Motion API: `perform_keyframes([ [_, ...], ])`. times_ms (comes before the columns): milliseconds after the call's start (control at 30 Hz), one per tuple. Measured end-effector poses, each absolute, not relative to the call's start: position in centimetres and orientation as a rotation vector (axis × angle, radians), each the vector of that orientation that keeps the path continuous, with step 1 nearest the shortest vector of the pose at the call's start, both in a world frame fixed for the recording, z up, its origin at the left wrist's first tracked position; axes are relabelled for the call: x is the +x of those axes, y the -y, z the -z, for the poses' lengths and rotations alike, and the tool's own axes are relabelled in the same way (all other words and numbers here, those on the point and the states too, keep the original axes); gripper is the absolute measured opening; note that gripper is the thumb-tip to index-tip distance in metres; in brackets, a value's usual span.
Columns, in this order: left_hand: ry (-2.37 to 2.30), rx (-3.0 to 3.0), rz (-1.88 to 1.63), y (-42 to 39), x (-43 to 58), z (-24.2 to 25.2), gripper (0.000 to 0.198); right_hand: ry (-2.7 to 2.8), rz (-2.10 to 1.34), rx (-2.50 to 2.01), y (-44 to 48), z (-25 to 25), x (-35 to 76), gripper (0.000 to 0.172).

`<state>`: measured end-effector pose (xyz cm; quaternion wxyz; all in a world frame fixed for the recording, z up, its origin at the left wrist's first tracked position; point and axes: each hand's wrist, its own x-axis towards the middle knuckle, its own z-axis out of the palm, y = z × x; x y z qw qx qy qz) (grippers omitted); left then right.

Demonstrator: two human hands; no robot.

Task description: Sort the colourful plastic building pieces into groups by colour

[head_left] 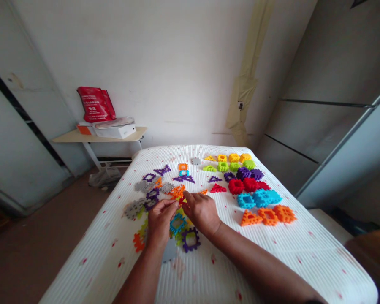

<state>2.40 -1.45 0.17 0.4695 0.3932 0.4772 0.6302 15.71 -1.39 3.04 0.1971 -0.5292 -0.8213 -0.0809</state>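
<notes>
My left hand (pixel 161 215) and my right hand (pixel 202 211) meet over a loose pile of interlocking plastic building pieces. Fingers of both are pinched on a small red building piece (pixel 181 201), mostly covered by them. Just beneath and in front of the hands lie a blue square frame piece (pixel 177 223) and a purple square frame piece (pixel 191 240). Orange triangle pieces (pixel 177 192) sit right behind the fingertips. Grey pieces (pixel 134 208) spread to the left of my left hand, with a purple frame piece (pixel 152 194) beside them.
On the bed's white quilted cover (pixel 228 270), colour-sorted stacks stand at right: yellow (pixel 234 157), green (pixel 234 167), purple (pixel 243 173), red (pixel 250 184), blue (pixel 261 197), orange (pixel 267 216). A side table (pixel 70 136) carries a red bag (pixel 95 104) and a white box (pixel 117 131).
</notes>
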Motion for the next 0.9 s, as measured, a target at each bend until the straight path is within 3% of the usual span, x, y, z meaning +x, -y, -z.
perform_keyframes([
  [333,-1.276,1.041,-1.531,1.6,2.0,-0.6,0.023,2.554,0.275,-1.349,-2.4,-5.2,21.9,0.034],
  [567,-1.267,1.044,-1.532,1.4,1.9,-0.2,0.025,2.861,0.369,-1.645,-5.9,-6.5,27.0,0.036],
  [900,-1.274,1.064,-1.522,1.2,1.7,0.0,0.027,2.953,0.326,-1.671,-7.5,-5.2,27.2,0.041],
])
